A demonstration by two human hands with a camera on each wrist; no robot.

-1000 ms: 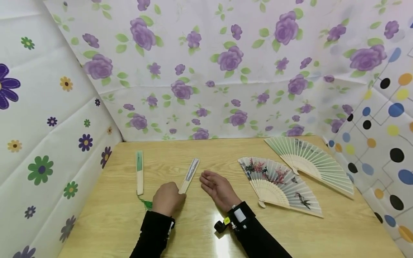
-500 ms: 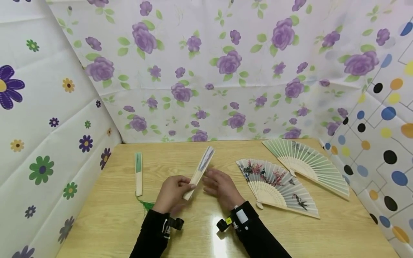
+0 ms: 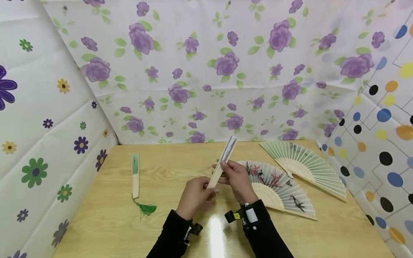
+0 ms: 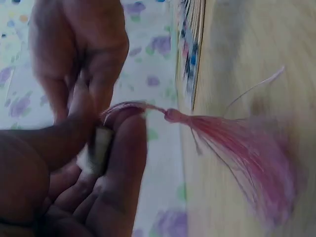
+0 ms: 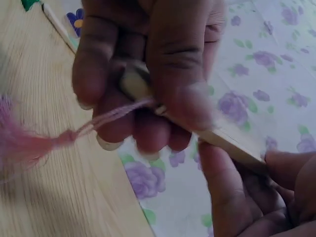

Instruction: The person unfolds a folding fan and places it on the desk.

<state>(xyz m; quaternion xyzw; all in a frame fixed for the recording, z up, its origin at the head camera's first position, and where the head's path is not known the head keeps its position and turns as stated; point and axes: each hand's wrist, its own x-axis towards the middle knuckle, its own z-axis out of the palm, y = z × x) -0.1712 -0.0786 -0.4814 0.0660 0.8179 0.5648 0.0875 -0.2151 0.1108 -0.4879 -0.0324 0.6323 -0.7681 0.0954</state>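
Note:
A folded hand fan (image 3: 228,148) with pale ribs and a grey-white printed leaf is held up at a slant above the table. My left hand (image 3: 195,195) grips its lower end, thumb on top. Higher up the ribs, my right hand (image 3: 239,182) pinches it between thumb and fingers. From the fan's lower end a pink tassel (image 4: 242,155) trails on a cord in the left wrist view. The right wrist view shows the ribs (image 5: 234,150) spanning both hands, with blur at the left thumb.
Behind my right hand lies an open fan with blossoms and a bird (image 3: 284,186), and beyond it an open green fan (image 3: 311,166). At left rests a folded green fan (image 3: 135,175) with a green tassel (image 3: 146,209). Patterned cloth (image 3: 206,71) walls the table (image 3: 106,222).
My left hand has lifted the folded fan off the table and carried it right and upward. My right hand, earlier apart with fingers extended, now pinches the fan too.

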